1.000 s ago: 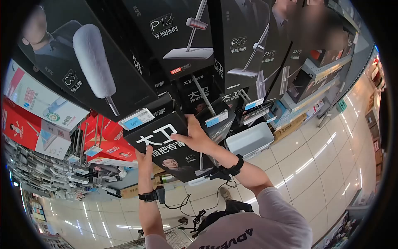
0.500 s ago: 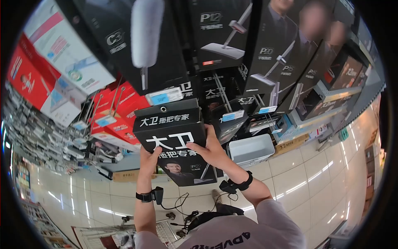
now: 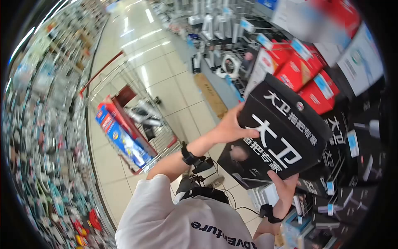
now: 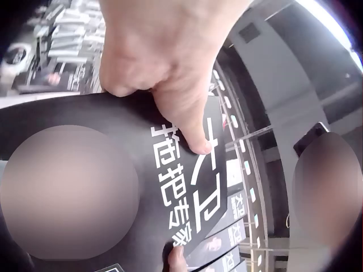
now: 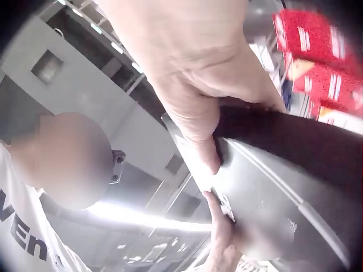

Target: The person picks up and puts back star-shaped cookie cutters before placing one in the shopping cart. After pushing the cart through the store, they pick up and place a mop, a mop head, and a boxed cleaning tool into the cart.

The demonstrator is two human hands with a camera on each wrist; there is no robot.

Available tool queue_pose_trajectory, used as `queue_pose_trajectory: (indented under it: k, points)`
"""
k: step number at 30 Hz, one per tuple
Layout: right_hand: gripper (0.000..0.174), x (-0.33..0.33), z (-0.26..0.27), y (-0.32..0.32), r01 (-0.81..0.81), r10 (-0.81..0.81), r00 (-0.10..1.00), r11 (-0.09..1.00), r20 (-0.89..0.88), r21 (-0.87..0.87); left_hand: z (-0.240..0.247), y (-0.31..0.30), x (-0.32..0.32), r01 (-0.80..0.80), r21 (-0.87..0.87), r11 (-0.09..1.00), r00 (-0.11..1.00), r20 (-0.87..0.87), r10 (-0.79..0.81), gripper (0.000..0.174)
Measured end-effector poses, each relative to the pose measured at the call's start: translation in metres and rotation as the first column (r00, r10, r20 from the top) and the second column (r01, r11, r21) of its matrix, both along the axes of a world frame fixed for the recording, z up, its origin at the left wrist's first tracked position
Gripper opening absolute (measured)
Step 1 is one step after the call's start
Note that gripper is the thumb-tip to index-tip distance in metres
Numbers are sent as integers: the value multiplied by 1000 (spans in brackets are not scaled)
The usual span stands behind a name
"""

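Grips clamped on black box (image 3: 286, 137): left hand (image 3: 227, 128), right hand (image 3: 286, 186); only wrist view shows left thumb (image 4: 193, 127) across lettering.

The black box (image 3: 286, 133) is smooth cardboard with a soft sheen and matt white print. At its nine o'clock, the shopping cart (image 3: 111, 81) is bare metal wire with a red plastic handle (image 3: 102, 70). The floor tiles (image 3: 166, 74) are glossy. At one o'clock, the red boxes (image 3: 304, 68) look like glossy card.
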State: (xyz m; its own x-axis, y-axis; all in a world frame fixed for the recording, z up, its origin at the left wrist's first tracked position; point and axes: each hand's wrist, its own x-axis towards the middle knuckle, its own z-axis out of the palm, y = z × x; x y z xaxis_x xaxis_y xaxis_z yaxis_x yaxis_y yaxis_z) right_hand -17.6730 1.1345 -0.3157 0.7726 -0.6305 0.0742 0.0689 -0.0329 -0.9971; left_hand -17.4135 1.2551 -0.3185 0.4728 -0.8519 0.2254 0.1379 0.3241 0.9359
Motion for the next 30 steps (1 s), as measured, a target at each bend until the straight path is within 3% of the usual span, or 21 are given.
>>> queue_pose_trajectory:
  k: [3, 4, 6, 7, 9, 11, 14, 18, 20, 21, 25, 27, 30]
  points:
    - [61, 88, 9, 60, -92, 86, 996, 980, -38, -179, 1, 112, 58, -327, 135, 935, 941, 134, 309, 85]
    - [66, 120, 15, 86, -122, 124, 992, 982, 6, -148, 0, 151, 71, -433, 126, 893, 898, 143, 416, 82]
    - [69, 184, 27, 137, -238, 251, 966, 958, 62, -161, 17, 237, 93, -493, 280, 823, 865, 63, 497, 71]
    - [69, 212, 31, 156, -279, 298, 948, 947, 113, -161, -6, 266, 105, -629, 81, 774, 775, 149, 614, 68]
    - [66, 266, 44, 193, -379, 408, 906, 899, 108, -219, -19, 331, 113, -776, 134, 616, 630, 116, 768, 57]
    - [60, 327, 47, 236, -399, 440, 868, 894, 231, -206, -46, 402, 112, -829, 287, 480, 542, 204, 815, 52]
    - [60, 418, 27, 302, -433, 499, 830, 858, 248, -276, -114, 500, 98, -810, 510, 289, 414, 149, 898, 55]
    - [61, 507, -50, 376, -515, 555, 831, 795, 42, -321, -171, 576, 52, -760, 632, 153, 281, 106, 954, 56]
    - [64, 547, -110, 396, -638, 653, 751, 756, 99, -144, -182, 594, 29, -718, 687, 111, 224, 78, 971, 55]
    - [66, 553, -124, 404, -645, 657, 750, 752, 77, -139, -191, 602, 18, -697, 712, 85, 180, 59, 982, 54]
    - [68, 584, -168, 422, -695, 696, 714, 718, -75, 46, -220, 625, -7, -595, 799, 86, 160, 12, 987, 50]
    - [72, 598, -195, 425, -746, 768, 623, 640, -146, 181, -226, 627, -5, -582, 808, 93, 168, 7, 986, 47]
    - [80, 611, -252, 424, -757, 788, 546, 609, -285, 236, -229, 625, 2, -568, 812, 132, 173, -39, 984, 45]
